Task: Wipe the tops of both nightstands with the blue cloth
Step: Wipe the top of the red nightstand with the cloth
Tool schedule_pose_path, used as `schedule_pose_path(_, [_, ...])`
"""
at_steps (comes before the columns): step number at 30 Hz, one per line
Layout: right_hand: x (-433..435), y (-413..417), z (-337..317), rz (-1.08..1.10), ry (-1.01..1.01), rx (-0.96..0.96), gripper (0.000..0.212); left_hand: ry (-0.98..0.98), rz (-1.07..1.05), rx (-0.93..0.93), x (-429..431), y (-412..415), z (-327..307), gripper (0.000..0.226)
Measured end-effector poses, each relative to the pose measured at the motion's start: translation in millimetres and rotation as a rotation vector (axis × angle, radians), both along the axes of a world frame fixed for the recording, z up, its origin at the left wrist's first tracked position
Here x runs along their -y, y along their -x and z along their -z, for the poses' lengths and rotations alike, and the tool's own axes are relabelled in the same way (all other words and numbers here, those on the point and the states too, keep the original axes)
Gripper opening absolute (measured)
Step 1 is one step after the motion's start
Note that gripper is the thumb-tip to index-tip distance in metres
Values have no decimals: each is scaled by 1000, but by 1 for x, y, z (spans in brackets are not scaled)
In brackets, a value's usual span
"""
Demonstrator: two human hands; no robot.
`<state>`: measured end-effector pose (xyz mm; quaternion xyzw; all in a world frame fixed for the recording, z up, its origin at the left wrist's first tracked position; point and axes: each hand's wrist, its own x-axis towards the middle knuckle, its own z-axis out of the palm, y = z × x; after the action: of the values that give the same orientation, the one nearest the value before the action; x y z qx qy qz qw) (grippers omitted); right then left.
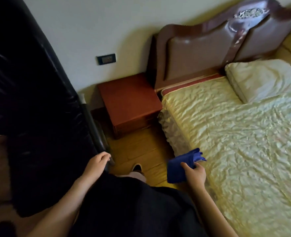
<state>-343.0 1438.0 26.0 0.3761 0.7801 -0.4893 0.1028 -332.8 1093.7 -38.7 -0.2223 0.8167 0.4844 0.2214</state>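
Observation:
A reddish-brown wooden nightstand [129,100] stands against the wall, between the bed and a black chair. Its top is bare. My right hand [195,173] is shut on a folded blue cloth [180,166], held over the floor beside the bed's edge, well short of the nightstand. My left hand [97,162] rests with curled fingers on the black chair's edge. Only this one nightstand is in view.
A bed [235,134] with a cream quilted cover, a pillow [264,77] and a brown padded headboard [201,48] fills the right. A large black chair [38,100] stands on the left. A narrow strip of wooden floor [141,151] leads to the nightstand. My shoe [137,168] shows there.

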Motion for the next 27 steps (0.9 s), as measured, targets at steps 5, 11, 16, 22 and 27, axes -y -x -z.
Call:
schedule_pose_path(5, [-29, 96, -2, -85, -59, 58, 17, -29, 7, -15, -27, 91, -14, 31])
schedule_pose_path(11, [-14, 220, 27, -315, -27, 114, 23, -28, -133, 10, -36, 160, 12, 33])
schedule_pose_path(16, [35, 323, 88, -524, 4, 109, 13, 6, -341, 62, -31, 216, 73, 44])
schedule_pose_path(22, [101, 423, 173, -648, 226, 42, 10, 78, -586, 51, -12, 290, 176, 62])
schedule_pose_path(27, [115, 469, 275, -637, 186, 106, 25, 299, -681, 140, 11, 332, 273, 70])
